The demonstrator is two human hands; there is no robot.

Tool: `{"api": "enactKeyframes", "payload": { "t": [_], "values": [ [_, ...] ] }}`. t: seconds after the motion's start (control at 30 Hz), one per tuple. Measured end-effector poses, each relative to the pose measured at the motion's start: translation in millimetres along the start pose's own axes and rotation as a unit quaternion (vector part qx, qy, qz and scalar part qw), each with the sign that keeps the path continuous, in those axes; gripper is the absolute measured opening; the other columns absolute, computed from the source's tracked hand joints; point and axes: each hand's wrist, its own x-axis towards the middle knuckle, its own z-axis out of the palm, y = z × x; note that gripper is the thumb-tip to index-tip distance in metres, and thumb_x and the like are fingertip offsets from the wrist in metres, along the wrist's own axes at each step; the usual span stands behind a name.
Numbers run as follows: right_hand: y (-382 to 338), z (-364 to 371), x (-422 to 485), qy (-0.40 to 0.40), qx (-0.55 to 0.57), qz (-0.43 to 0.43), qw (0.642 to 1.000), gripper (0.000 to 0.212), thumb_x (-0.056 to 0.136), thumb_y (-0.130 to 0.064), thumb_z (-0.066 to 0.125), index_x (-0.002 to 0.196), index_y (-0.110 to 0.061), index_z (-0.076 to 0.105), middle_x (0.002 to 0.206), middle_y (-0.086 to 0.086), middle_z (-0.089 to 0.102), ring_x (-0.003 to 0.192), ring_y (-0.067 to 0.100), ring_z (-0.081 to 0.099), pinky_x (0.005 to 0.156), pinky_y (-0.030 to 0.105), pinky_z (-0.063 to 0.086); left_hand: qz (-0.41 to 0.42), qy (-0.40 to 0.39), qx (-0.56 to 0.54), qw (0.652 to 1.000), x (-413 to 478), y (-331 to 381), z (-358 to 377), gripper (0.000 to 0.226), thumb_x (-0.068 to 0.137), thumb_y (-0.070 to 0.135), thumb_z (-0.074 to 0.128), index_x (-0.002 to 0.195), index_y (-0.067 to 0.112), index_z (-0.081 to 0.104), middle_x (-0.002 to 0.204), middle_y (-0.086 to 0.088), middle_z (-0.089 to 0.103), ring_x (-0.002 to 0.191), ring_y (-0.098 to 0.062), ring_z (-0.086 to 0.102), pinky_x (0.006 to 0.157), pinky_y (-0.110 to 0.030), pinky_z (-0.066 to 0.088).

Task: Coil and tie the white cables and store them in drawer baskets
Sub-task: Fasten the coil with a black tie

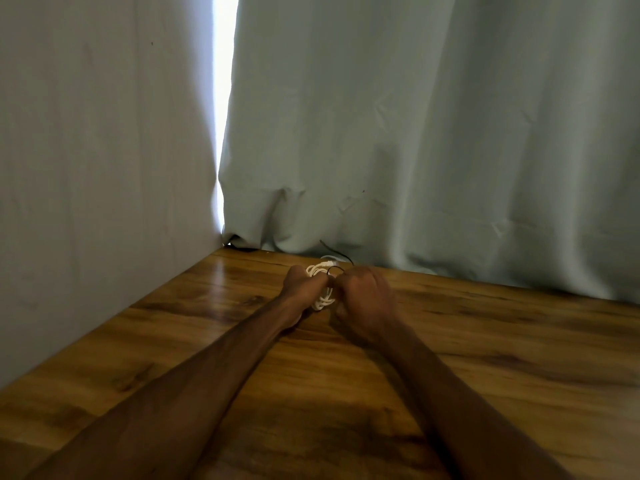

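hands closed on the white cable (322, 301) coil and its tie, at the far side of the table (485, 341)
my left hand (304, 289) grips the coil, held low over the wood near the curtain (415, 133); my right hand (363, 296), fingers curled tight, pinches the thin black tie (333, 269) looping off it.

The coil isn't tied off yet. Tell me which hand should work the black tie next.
Right, probably. The right hand appears to pinch the black tie beside the coiled white cable, while the left hand grips that cable, so it is busy steadying it.
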Motion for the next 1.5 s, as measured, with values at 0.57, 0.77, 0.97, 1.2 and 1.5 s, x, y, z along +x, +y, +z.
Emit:
{"api": "enactKeyframes", "payload": {
  "t": [0.57, 0.77, 0.97, 1.2, 1.5],
  "values": [
    [36.1, 9.0, -1.7, -0.058, 0.247, 0.15, 0.955, 0.019, 0.086, 0.002, 0.068, 0.093, -0.015, 0.074, 0.077, -0.006, 0.072, 0.069, 0.002, 0.066, 0.06, 0.014, 0.05, 0.027, 0.013, -0.034, 0.999, 1.0, 7.9, -6.9, 0.043, 0.07, 0.032, 0.088, 0.103, 0.009, 0.073, 0.092, -0.009, 0.078, 0.086, -0.025, 0.076, 0.076, -0.047, 0.065],
    [36.3, 7.5, -3.5, -0.104, 0.24, 0.219, 0.94, 0.015, 0.08, -0.003, 0.071, 0.08, -0.017, 0.077, 0.069, -0.002, 0.073, 0.063, 0.01, 0.069, 0.057, 0.025, 0.055, 0.073, 0.027, 0.014, 0.997, -3.5, 7.7, -5.4, 0.033, 0.072, 0.035, 0.086, 0.095, 0.014, 0.075, 0.085, -0.004, 0.078, 0.081, -0.022, 0.076, 0.075, -0.049, 0.065],
    [36.4, 9.3, -4.9, -0.089, 0.304, 0.206, 0.926, 0.023, 0.088, -0.026, 0.079, 0.065, -0.025, 0.078, 0.058, -0.012, 0.069, 0.052, 0.001, 0.061, 0.051, 0.018, 0.043, 0.122, -0.02, 0.044, 0.991, -13.9, 5.5, 4.0, 0.015, 0.078, 0.023, 0.082, 0.09, 0.016, 0.077, 0.082, 0.0, 0.077, 0.082, -0.019, 0.075, 0.073, -0.036, 0.063],
    [33.4, 17.9, -5.2, -0.096, 0.477, 0.335, 0.807, 0.012, 0.093, -0.008, 0.071, 0.089, 0.002, 0.078, 0.079, 0.019, 0.076, 0.05, 0.009, 0.066, 0.045, 0.022, 0.045, 0.143, -0.035, 0.019, 0.989, -19.0, 7.8, 9.8, 0.014, 0.082, 0.025, 0.079, 0.089, 0.012, 0.076, 0.083, -0.006, 0.078, 0.077, -0.017, 0.073, 0.071, -0.04, 0.06],
    [34.0, -3.4, 1.2, -0.136, 0.512, 0.417, 0.739, 0.01, 0.09, -0.001, 0.059, 0.083, 0.0, 0.067, 0.054, 0.004, 0.051, 0.037, 0.009, 0.037, 0.037, 0.021, 0.029, 0.169, -0.055, 0.112, 0.978, -25.2, 9.3, 6.9, 0.01, 0.087, 0.03, 0.073, 0.089, 0.02, 0.075, 0.08, 0.003, 0.076, 0.077, -0.015, 0.072, 0.063, -0.03, 0.053]
  ]
}}
